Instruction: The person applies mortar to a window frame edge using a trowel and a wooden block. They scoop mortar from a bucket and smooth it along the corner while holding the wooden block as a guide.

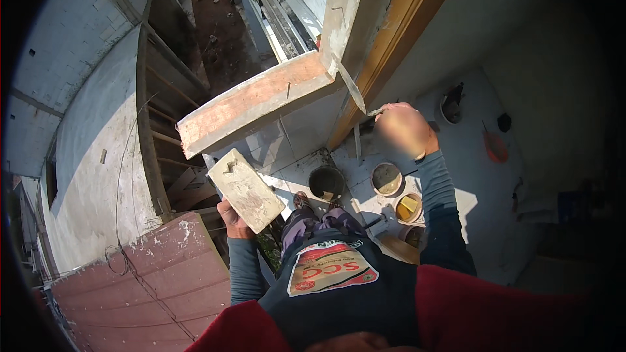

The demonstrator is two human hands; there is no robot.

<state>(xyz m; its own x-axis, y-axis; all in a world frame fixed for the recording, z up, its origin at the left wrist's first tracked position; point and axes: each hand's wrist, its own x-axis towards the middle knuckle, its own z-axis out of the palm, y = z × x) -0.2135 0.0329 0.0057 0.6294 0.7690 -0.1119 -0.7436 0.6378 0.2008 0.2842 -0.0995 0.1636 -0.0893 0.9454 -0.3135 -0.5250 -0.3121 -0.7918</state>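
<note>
Step in hand, likely working the post point(345, 16): left hand point(233, 220) clamped on pale slab point(248, 190) ahead-right of it, right hand point(404, 132) closed round trowel point(351, 86) angling ahead-left, finger placement lost in blur; next move wants trowel steady, slab level.

Grey wall point(98, 176) at left (partly sunlit); pale floor point(460, 163); maroon roof point(186, 238) lower left.

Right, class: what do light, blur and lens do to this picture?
Head view: a smooth blur hides detail on the bare right hand, while the long grey metal trowel it holds looks clearer; head view: sunlight brightens the reddish-topped, grey-edged ledge, the far right lies in shadow; head view: the fisheye bows that ledge, corners go black.
</note>
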